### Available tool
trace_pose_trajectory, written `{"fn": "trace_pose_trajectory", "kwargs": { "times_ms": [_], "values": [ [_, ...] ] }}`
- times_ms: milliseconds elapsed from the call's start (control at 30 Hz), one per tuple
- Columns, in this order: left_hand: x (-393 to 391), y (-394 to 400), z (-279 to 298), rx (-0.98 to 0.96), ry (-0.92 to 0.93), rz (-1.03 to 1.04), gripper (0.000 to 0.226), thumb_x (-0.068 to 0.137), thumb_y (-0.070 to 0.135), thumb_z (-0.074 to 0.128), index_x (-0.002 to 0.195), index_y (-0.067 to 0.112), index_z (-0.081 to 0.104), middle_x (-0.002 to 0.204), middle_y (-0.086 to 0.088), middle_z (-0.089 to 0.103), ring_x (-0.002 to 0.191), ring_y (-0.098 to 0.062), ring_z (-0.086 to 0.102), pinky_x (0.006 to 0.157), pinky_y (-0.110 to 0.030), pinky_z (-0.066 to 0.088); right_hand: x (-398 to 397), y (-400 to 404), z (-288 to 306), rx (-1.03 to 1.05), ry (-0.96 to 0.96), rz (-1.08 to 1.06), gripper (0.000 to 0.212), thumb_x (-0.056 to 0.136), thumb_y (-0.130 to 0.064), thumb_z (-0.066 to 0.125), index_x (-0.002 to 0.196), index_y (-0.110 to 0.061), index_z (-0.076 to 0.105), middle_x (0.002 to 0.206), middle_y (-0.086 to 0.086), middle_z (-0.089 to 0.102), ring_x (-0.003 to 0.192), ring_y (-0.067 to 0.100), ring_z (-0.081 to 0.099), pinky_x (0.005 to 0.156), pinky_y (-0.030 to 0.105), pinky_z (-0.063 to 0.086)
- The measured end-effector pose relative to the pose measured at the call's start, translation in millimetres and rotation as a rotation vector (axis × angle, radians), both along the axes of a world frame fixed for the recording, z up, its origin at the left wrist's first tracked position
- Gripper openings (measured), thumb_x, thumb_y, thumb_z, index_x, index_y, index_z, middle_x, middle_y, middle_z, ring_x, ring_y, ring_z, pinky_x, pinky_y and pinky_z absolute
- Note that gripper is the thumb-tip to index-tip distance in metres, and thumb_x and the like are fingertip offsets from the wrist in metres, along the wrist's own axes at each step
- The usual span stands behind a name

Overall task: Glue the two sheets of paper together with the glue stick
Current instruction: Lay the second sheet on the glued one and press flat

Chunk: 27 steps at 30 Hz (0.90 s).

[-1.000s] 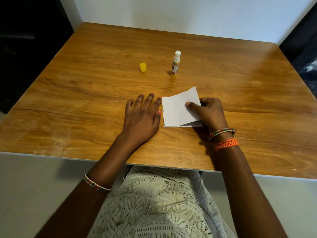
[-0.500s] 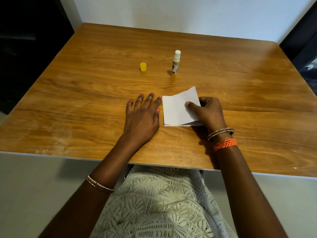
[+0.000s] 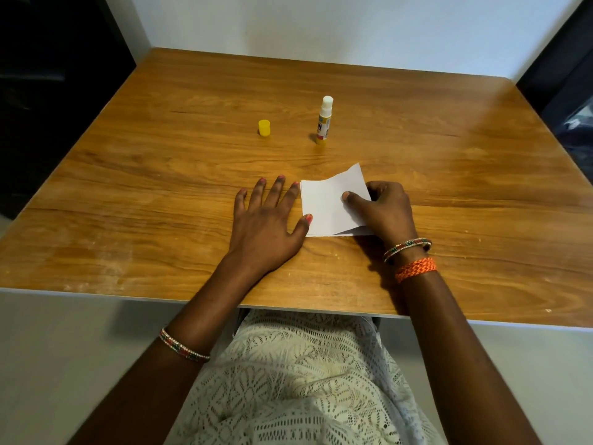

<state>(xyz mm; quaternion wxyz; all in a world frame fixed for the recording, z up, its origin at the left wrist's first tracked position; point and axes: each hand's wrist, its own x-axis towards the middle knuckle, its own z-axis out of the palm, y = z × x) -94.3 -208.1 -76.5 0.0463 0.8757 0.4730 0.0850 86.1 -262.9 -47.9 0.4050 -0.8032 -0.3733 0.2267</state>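
Note:
Two small white paper sheets (image 3: 324, 207) lie stacked on the wooden table (image 3: 160, 175), the top one curling up at its far right corner. My right hand (image 3: 383, 210) grips the stack's right edge, thumb pressed on top. My left hand (image 3: 266, 220) lies flat on the table just left of the paper, fingers spread, its thumb tip touching the paper's left edge. The uncapped glue stick (image 3: 324, 121) stands upright farther back, with its yellow cap (image 3: 264, 127) standing to its left.
White walls border the table's far side. Dark furniture (image 3: 48, 91) stands to the left and a dark object (image 3: 571, 91) to the right. The table's near edge (image 3: 128, 295) runs above my lap.
Almost nothing has moved; my hands and the paper stay in the same spots, with only a slight shift of the view.

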Motion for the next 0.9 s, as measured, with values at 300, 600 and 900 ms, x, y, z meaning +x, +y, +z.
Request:
{"fn": "trace_pose_trajectory", "kwargs": {
  "times_ms": [300, 600, 900],
  "values": [
    [-1.9, 0.8, -0.4, 0.009, 0.003, -0.027, 0.064, 0.086, 0.062, 0.016, 0.146, 0.039, 0.011, 0.158, -0.001, 0.013, 0.145, -0.027, 0.008, 0.114, -0.051, 0.005, -3.8, 0.4, 1.6, -0.02, -0.074, 0.016, 0.028, 0.081, -0.034, 0.067, 0.1, -0.015, 0.071, 0.098, 0.004, 0.072, 0.077, 0.016, 0.065, 0.063, 0.034, 0.054],
    [-0.9, 0.2, 0.5, -0.001, -0.002, -0.022, 0.063, 0.086, 0.062, 0.017, 0.145, 0.04, 0.013, 0.159, -0.001, 0.012, 0.145, -0.027, 0.007, 0.114, -0.051, 0.004, -5.6, -0.3, 3.8, -0.023, -0.12, 0.037, 0.033, 0.082, -0.032, 0.067, 0.105, -0.01, 0.069, 0.104, 0.008, 0.071, 0.082, 0.018, 0.064, 0.061, 0.028, 0.047],
    [-0.9, -0.2, 1.3, -0.009, -0.031, -0.018, 0.063, 0.085, 0.063, 0.02, 0.144, 0.041, 0.016, 0.158, 0.0, 0.014, 0.145, -0.026, 0.008, 0.114, -0.052, 0.005, -1.6, -8.5, 9.6, 0.008, -0.382, -0.047, 0.026, 0.083, -0.024, 0.06, 0.108, -0.021, 0.059, 0.089, 0.006, 0.068, 0.086, 0.03, 0.062, 0.067, 0.04, 0.05]
  ]
}}
